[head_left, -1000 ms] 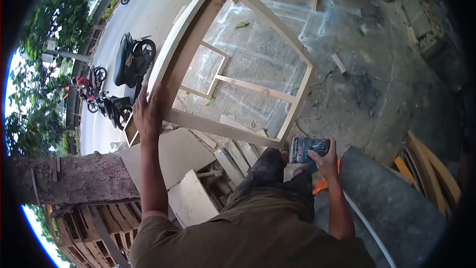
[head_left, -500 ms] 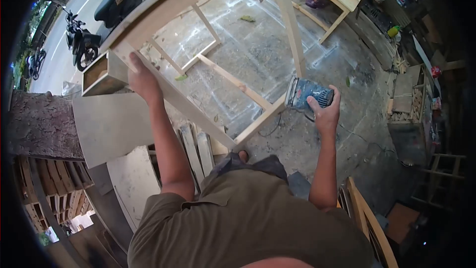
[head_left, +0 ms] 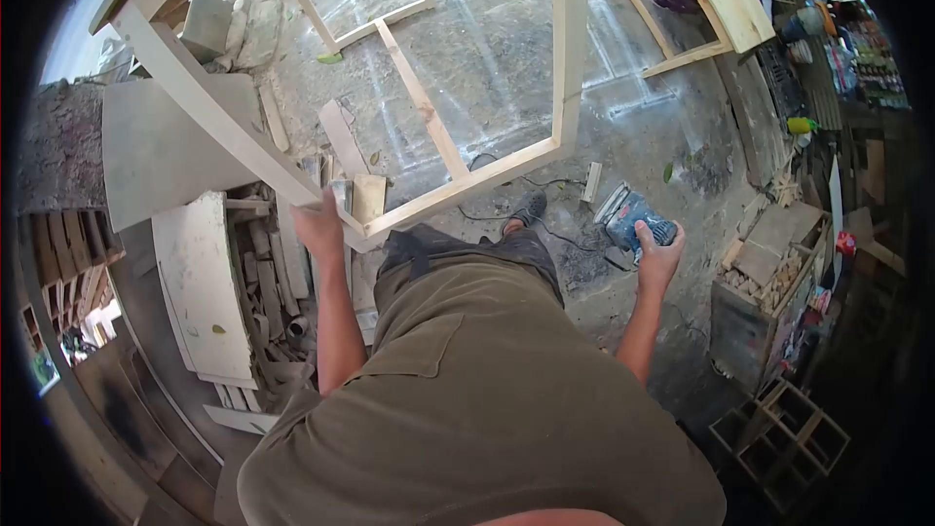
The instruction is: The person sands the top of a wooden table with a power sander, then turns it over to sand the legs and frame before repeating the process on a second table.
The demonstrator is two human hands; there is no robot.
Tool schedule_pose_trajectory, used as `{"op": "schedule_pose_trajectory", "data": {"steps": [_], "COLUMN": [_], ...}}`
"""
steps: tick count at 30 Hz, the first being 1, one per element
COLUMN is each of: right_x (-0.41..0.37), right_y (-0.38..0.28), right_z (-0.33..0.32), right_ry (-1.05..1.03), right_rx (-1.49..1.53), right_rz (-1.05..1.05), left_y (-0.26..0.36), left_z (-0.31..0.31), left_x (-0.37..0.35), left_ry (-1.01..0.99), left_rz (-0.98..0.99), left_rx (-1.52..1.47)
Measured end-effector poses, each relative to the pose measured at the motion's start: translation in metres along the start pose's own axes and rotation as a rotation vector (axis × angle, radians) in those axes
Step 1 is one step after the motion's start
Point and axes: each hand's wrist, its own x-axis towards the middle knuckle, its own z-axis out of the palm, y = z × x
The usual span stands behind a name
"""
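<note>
A pale wooden table frame point(head_left: 502, 172) stands tilted before me, its legs and crossbars joined at the corners. My left hand point(head_left: 319, 232) is closed around one leg, close to the corner nearest my body. In my right hand point(head_left: 660, 261) is a blue electric sander point(head_left: 635, 224), dusty, held away from the frame on the right. Its flat pad faces up and left, apart from any wood. A dark cord trails from the sander over the floor.
Another wooden frame piece point(head_left: 721, 0) stands at the upper right. Scrap boards point(head_left: 206, 282) pile up on the left, beside a grey sheet point(head_left: 180, 141). A box of wood scraps point(head_left: 755, 302) and a small wooden frame point(head_left: 782, 436) are on the right.
My left hand has slid down the leg toward the near corner. The sander has moved off the frame, to the right and lower. My view has turned, and the motorbikes are out of sight.
</note>
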Motion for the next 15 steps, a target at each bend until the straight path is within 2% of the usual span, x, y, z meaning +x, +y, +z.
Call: {"op": "schedule_pose_trajectory", "data": {"steps": [2, 4, 7, 8, 9, 10, 12, 15], "right_x": [0.050, 0.089, 0.141, 0.155, 0.164, 0.171, 0.180, 0.195], "right_y": [0.000, -0.026, -0.053, -0.056, -0.057, -0.061, -0.065, -0.037], "right_z": [-0.010, -0.017, -0.035, -0.040, -0.043, -0.045, -0.042, -0.042], "right_ry": [-0.049, -0.076, -0.115, -0.118, -0.111, -0.093, -0.123, -0.150], "right_rx": [-0.053, -0.073, -0.108, -0.104, -0.094, -0.117, -0.006, 0.052], "right_rz": [-0.078, -0.136, -0.266, -0.307, -0.343, -0.362, -0.281, -0.226], "left_y": [0.080, 0.091, 0.058, -0.027, -0.071, -0.080, -0.077, -0.082], "left_z": [-0.012, 0.018, 0.068, 0.099, 0.112, 0.104, 0.110, 0.152], "left_x": [-0.005, -0.013, -0.051, -0.060, -0.074, -0.092, -0.098, -0.070], "left_ry": [0.187, 0.014, -0.242, -0.570, -0.827, -0.657, -0.546, -0.967], "left_rz": [-0.122, 0.377, 1.038, 0.781, 0.285, 0.540, 0.534, 0.545], "left_rx": [-0.081, 0.207, 0.623, 0.735, 0.774, 0.846, 0.861, 0.612]}}
